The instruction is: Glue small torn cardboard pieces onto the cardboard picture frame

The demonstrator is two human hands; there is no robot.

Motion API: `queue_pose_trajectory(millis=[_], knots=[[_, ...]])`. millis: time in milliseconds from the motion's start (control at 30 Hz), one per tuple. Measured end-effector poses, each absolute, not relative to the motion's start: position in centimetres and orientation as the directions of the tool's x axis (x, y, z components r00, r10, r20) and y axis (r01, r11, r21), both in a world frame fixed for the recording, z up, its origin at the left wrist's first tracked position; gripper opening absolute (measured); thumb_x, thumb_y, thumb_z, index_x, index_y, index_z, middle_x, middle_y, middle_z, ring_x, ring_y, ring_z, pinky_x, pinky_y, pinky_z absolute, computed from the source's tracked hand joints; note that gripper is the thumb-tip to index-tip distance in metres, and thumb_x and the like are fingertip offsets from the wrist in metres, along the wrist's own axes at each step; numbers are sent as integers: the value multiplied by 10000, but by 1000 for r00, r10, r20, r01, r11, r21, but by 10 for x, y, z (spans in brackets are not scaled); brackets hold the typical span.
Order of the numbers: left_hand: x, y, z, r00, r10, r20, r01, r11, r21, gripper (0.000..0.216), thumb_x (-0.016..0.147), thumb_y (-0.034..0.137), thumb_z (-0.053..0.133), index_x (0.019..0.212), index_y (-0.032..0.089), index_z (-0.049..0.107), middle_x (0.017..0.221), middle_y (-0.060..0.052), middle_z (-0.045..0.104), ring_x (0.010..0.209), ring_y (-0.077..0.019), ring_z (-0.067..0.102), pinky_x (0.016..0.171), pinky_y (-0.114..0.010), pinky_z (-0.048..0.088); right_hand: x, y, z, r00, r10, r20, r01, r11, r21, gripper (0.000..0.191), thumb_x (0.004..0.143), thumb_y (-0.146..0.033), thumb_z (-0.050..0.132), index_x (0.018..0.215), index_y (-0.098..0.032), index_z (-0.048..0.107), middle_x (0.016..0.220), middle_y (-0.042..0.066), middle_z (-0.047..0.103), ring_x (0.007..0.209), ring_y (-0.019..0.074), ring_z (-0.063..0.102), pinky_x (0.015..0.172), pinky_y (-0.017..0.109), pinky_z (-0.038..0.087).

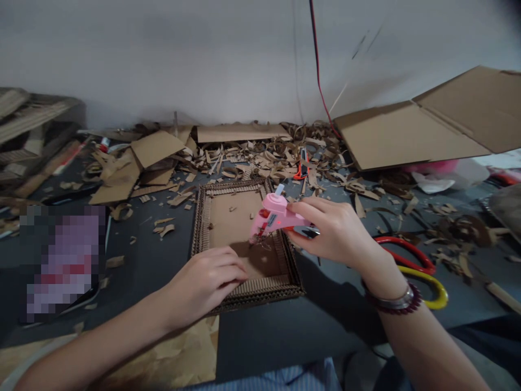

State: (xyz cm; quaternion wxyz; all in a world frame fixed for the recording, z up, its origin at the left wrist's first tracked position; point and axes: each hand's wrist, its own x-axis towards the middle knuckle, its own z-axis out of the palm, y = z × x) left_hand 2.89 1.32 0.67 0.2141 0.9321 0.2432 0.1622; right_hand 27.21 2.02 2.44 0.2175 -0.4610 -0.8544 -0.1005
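My right hand [334,231] grips a pink hot glue gun [274,217], whose tip points down at the inner edge of a corrugated cardboard frame [228,188]. A pale glue stick shows at the back of the gun. Dark strings of glue lie near the tip on the frame's brown backing. My left hand [203,285] lies palm down across the frame's lower edge, fingers together and holding nothing. A dark bangle circles my right wrist.
Red-and-yellow looped handles [411,266] lie right of the frame on the dark tabletop. Cardboard scraps [244,160] pile along the wall. A flattened cardboard box [419,127] juts in at upper right. A pixelated object [61,260] sits at left, and a red cable [319,65] hangs down.
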Motion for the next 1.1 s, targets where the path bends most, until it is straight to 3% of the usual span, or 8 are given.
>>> queue_pose_trajectory(millis=[500,633,800,967,1100], knots=[[29,13,7,830,543,128,408,-746,526,183,823,130,493,843,170,671,822,-44,676,799,-160,596,731,-259,478,274,21,24,-484,746,457,832,554,-24,168,740,-231,547,896,-174,572,807,56,659,681,178,618,540,241,421],[21,17,21,790,585,184,438,-748,498,235,812,118,507,991,193,639,954,-51,657,873,-153,586,775,-255,464,274,20,25,-478,743,468,831,555,-33,178,736,-226,555,908,-185,559,828,53,662,703,179,620,551,242,426],[8,23,28,722,629,290,505,-765,401,218,792,98,506,922,171,666,896,-57,666,821,-157,595,728,-251,477,277,20,29,-457,761,460,839,540,-62,200,739,-258,572,922,-189,528,869,58,660,747,189,622,565,249,431],[-1,27,20,680,662,315,564,-747,351,202,805,140,492,884,146,678,873,-69,666,816,-169,602,737,-270,484,280,17,37,-405,784,470,887,461,-5,271,712,-345,593,904,-178,502,761,47,634,618,184,598,505,251,404],[-11,38,14,536,766,355,691,-640,337,213,816,218,493,903,127,664,918,-92,656,850,-196,602,795,-320,475,290,10,39,-357,819,448,921,388,25,314,700,-368,593,911,-166,477,652,24,601,504,168,557,457,245,379]])
